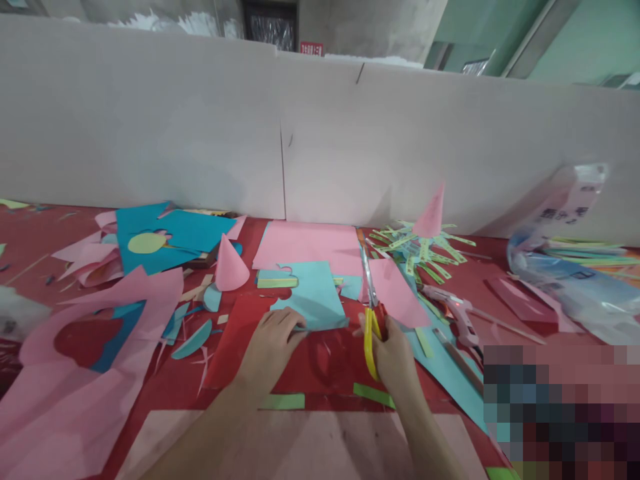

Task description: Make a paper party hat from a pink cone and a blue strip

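**On a red table, light-blue paper and yellow-handled scissors**

At the left lies a large pink sheet with a wide hole cut through it. Behind it a darker blue sheet carries a pale yellow oval. A light-blue half-disc sits near the pink sheet's right edge, and farther back a pink cone stands point up.

In the middle, the left hand is at the near left part of the light-blue paper, its fingers bent over the edge; whether they pinch or only press, I cannot tell. The paper lies partly over a red sheet, its upper edge notched. Just right of it, the right hand grasps the scissors by the handles, with the blades pointing away from the person.

Farther right, a second pink cone rises from fringed green strips. A glue gun lies nearer, and a clear plastic bag rests at the right.
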`<state>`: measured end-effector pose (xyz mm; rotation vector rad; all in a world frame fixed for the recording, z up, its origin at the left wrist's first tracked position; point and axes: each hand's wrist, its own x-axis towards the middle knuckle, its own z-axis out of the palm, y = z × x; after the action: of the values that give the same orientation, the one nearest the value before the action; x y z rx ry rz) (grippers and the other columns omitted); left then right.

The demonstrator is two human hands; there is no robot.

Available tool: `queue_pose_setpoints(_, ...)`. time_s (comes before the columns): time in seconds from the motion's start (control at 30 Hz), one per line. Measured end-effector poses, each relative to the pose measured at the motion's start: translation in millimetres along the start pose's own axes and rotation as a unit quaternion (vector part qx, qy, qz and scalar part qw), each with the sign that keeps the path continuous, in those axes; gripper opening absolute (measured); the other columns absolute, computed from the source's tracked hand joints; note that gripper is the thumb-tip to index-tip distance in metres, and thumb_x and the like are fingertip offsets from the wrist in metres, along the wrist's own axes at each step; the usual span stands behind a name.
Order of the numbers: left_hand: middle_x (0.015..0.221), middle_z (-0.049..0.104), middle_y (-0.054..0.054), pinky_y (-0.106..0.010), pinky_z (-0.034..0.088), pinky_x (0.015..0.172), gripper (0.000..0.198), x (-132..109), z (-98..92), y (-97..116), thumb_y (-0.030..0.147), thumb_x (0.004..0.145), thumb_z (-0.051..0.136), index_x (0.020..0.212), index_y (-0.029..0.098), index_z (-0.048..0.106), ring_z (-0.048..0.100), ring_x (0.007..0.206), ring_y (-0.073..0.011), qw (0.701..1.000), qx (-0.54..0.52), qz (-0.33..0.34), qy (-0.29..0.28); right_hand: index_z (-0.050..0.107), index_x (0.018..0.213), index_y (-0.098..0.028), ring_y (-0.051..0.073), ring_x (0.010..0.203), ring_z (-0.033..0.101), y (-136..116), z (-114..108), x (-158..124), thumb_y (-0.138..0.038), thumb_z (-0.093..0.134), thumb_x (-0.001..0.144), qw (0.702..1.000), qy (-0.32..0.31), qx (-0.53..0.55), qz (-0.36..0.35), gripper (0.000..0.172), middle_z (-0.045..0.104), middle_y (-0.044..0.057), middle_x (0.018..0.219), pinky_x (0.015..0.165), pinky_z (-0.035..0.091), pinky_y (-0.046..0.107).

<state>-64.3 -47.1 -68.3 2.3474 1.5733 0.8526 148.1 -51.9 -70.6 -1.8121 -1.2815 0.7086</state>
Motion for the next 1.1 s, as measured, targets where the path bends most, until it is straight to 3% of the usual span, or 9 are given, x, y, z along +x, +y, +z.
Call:
queue_pose_setpoints(0.2,0.079,0.062,0.003,-0.038,0.03,0.099,0.013,0,-9.8,6,0.017,0.086,0.043,0.08,0.022,0.053,0.057,0.08,-0.0112,0.99,-0.01,0.126,0.063,0.049,0.068,-0.019,0.012,0.039,0.044,-7,-1,0,-0.038,0.06,0.064,0.987,-0.033,0.15,0.053,0.022,0.049,-0.004,0.047,0.037,0.034,0.023)
queue_pose_setpoints(0.33,0.081,0.063,0.003,-0.037,0.024,0.103,0.018,-2,-11.3,9,0.009,0.084,0.04,0.083,0.021,0.054,0.057,0.086,-0.0094,0.979,-0.017,0.189,0.067,0.051,0.066,-0.018,0.01,0.04,0.043,-13,-1,3,-0.045,0.069,0.051,0.961,-0.041,0.269,0.054,0.035,0.049,-0.005,0.047,0.038,0.035,0.022)
queue_pose_setpoints(0.6,0.085,0.064,0.002,-0.041,0.019,0.106,0.022,-2,-14.1,10,0.012,0.088,0.036,0.085,0.02,0.055,0.056,0.093,-0.0099,0.978,-0.012,0.2,0.05,0.046,0.058,-0.019,0.009,0.042,0.043,-8,1,5,-0.049,0.07,0.055,0.955,0.014,0.287,0.066,0.039,0.045,-0.006,0.048,0.04,0.037,0.022)
queue_pose_setpoints(0.83,0.084,0.064,0.004,-0.04,0.012,0.109,0.025,-1,-15.2,11,0.014,0.09,0.034,0.092,0.023,0.058,0.054,0.095,-0.0089,0.971,-0.002,0.232,0.052,0.039,0.05,-0.02,0.01,0.053,0.049,-9,8,9,-0.034,0.077,0.045,0.949,-0.002,0.314,-0.014,0.042,0.048,-0.005,0.052,0.058,0.044,0.026)
queue_pose_setpoints(0.97,0.085,0.064,0.003,-0.043,0.009,0.11,0.025,-1,-14.5,10,0.014,0.089,0.036,0.091,0.023,0.059,0.053,0.099,-0.0102,0.972,-0.004,0.231,0.035,0.045,0.061,-0.019,0.011,0.059,0.049,-8,6,5,-0.033,0.074,0.054,0.955,0.0,0.297,-0.025,0.033,0.052,-0.003,0.063,0.058,0.041,0.024)
queue_pose_setpoints(1.1,0.086,0.064,0.006,-0.048,0.0,0.109,0.024,-1,-10.3,8,0.011,0.086,0.04,0.085,0.025,0.06,0.051,0.105,-0.0114,0.97,-0.018,0.238,0.036,0.045,0.066,-0.019,0.007,0.051,0.037,-1,3,3,-0.034,0.07,0.064,0.95,0.002,0.309,-0.033,0.029,0.04,-0.007,0.058,0.051,0.034,0.021)
